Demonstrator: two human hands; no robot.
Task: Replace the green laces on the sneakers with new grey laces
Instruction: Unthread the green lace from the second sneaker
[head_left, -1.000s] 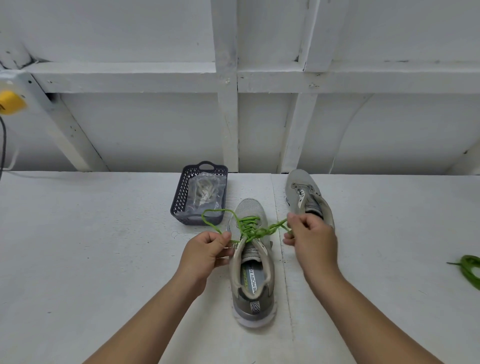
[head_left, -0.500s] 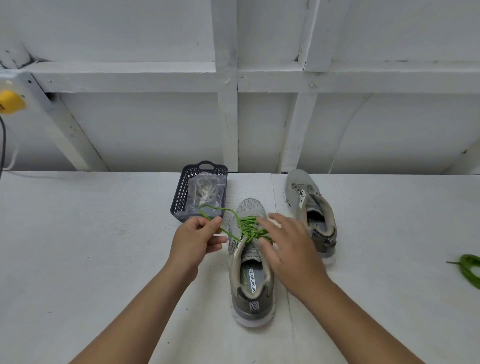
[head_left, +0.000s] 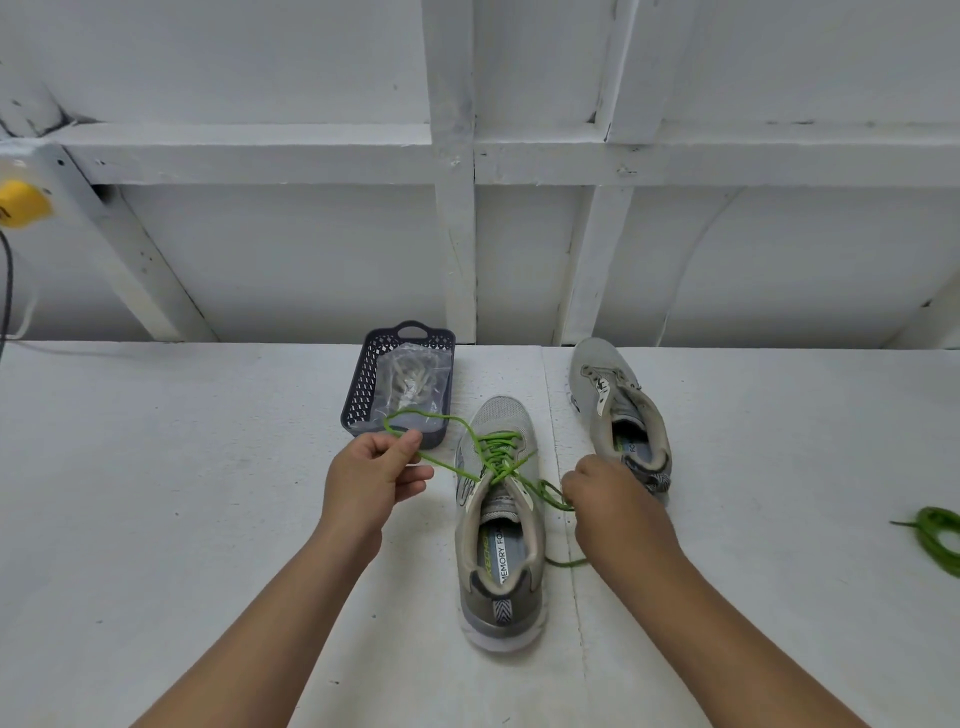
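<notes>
My near shoe (head_left: 497, 525) is grey with a bright green lace (head_left: 496, 453) and a black-and-white chevron heel tab. The basket (head_left: 363, 391) is dark grey with a lattice pattern. The table (head_left: 171, 493) is white.

Near sneaker (head_left: 498, 525) sits toe-away on the white table (head_left: 182, 519), green lace (head_left: 493, 454) still threaded through its eyelets. Left of that sneaker, the left hand (head_left: 371, 480) pinches one loop of the lace. Right of it, the right hand (head_left: 610, 501) grips the other end, which trails down beside the sneaker. Second sneaker (head_left: 618, 410) is further back on the right, with no lace in it. Purple basket (head_left: 363, 384) back-left of the near sneaker holds a clear bag of grey laces (head_left: 413, 382). Another green lace (head_left: 937, 535) lies far right at the frame edge.
</notes>
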